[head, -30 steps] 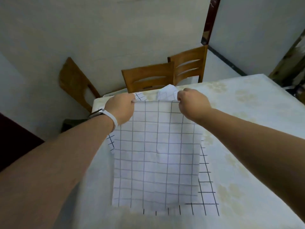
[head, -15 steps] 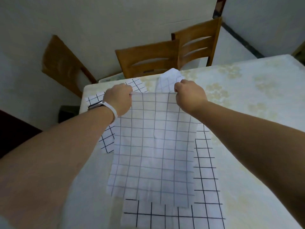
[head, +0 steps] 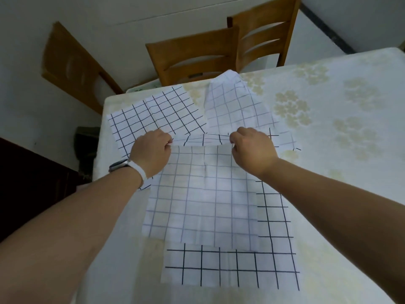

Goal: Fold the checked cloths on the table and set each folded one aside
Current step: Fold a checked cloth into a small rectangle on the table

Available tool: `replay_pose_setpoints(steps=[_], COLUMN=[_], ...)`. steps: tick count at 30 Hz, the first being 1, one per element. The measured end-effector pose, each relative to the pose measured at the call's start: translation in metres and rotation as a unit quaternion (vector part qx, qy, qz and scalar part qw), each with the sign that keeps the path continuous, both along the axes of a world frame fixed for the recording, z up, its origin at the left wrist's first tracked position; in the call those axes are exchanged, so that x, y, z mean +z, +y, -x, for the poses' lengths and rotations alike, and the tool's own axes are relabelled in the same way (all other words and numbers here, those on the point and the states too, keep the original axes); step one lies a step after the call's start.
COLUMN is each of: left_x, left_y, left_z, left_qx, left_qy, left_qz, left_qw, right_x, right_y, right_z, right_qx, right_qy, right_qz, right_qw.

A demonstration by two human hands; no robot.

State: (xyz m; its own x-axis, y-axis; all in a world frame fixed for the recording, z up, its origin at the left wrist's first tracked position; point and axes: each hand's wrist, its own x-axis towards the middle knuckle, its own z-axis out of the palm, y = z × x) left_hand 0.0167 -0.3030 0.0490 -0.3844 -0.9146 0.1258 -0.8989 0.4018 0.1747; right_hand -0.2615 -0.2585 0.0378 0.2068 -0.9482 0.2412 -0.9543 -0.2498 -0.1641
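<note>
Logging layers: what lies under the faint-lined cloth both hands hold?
A bold black-grid cloth shows past the near and right edges of the held cloth; the rest is covered, hiding anything else there.

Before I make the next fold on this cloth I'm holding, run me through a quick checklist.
1. The left hand pinches a top corner of the pale grey-checked white cloth: ok.
2. The right hand pinches the other top corner: ok.
3. Top edge level between the two grips: ok.
4. Cloth smooth: not ok, a crease runs down its middle.
5. Cloth lying alone: not ok, it overlaps the bold black-checked white cloth beneath.
6. Bare cream floral tablecloth at the right for setting it aside: ok.
</note>
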Motion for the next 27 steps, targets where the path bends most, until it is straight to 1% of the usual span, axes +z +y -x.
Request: replay_pose_setpoints(steps=[2, 5, 14, 16, 18, 21, 27], left_x=[-0.005, -0.013, -0.051, -0.059, -0.068, -0.080, -0.099], left_y=[0.015, 0.038, 0.109, 0.124, 0.139, 0.157, 0.186], left_z=[-0.008, -0.020, -0.046, -0.049, -0.052, -0.055, -0.064], left_qx=[-0.017, -0.057, -0.141, -0.146, -0.145, -0.148, -0.162], left_qy=[0.009, -0.008, -0.093, -0.101, -0.097, -0.115, -0.113], left_qz=[0.014, 0.030, 0.003, -0.001, -0.016, -0.044, -0.023], left_qw=[1.000, 0.998, 0.986, 0.984, 0.985, 0.981, 0.980], right_x=[-0.003, -0.008, -0.043, -0.054, -0.065, -0.078, -0.090], right_y=[0.017, 0.044, 0.118, 0.135, 0.149, 0.168, 0.196], right_z=[-0.003, -0.008, -0.025, -0.029, -0.032, -0.034, -0.035], right_qx=[0.015, 0.046, 0.127, 0.138, 0.143, 0.142, 0.152], right_qy=[0.008, 0.025, 0.067, 0.078, 0.080, 0.078, 0.083], right_qz=[-0.001, -0.001, -0.033, -0.053, -0.074, -0.100, -0.127], right_qw=[1.000, 0.999, 0.989, 0.986, 0.984, 0.982, 0.977])
